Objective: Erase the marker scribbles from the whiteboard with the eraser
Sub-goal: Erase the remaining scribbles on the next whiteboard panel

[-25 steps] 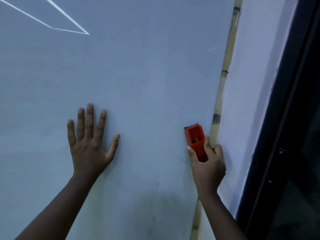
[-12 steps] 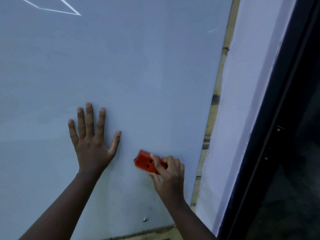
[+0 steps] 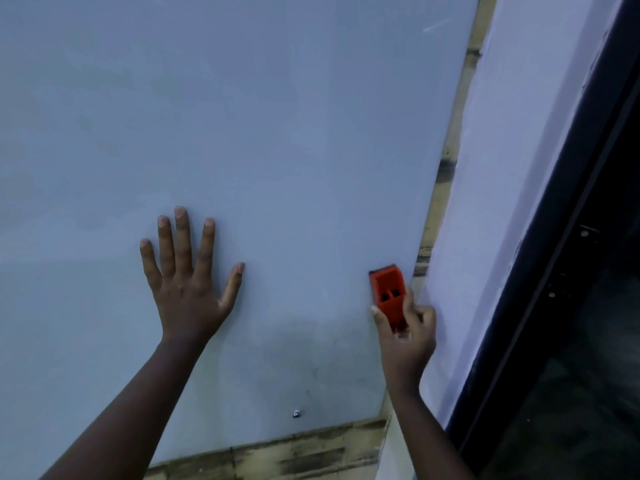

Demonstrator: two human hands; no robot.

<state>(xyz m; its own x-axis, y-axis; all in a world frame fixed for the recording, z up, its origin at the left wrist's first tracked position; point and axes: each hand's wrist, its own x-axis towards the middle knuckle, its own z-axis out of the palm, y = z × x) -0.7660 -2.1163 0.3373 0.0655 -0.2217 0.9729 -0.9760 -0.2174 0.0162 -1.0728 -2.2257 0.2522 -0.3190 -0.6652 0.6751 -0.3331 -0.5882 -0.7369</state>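
Observation:
The whiteboard [image 3: 277, 133] fills most of the view, pale grey-blue, with only faint smudges near its lower right part. My left hand [image 3: 188, 282] presses flat on the board with fingers spread. My right hand [image 3: 405, 330] grips the orange eraser [image 3: 388, 292] and holds it against the board close to the right edge, its dark felt end pointing up. No clear marker scribbles show in this part of the board.
A worn wooden frame [image 3: 440, 188] runs along the board's right side and bottom. A small metal screw [image 3: 296, 414] sits near the bottom edge. To the right are a white wall strip [image 3: 512, 168] and a dark door frame [image 3: 571, 237].
My right hand swept the eraser from the board's right edge left toward my left hand, then back to the right edge. The view tilted down; the left hand stayed flat.

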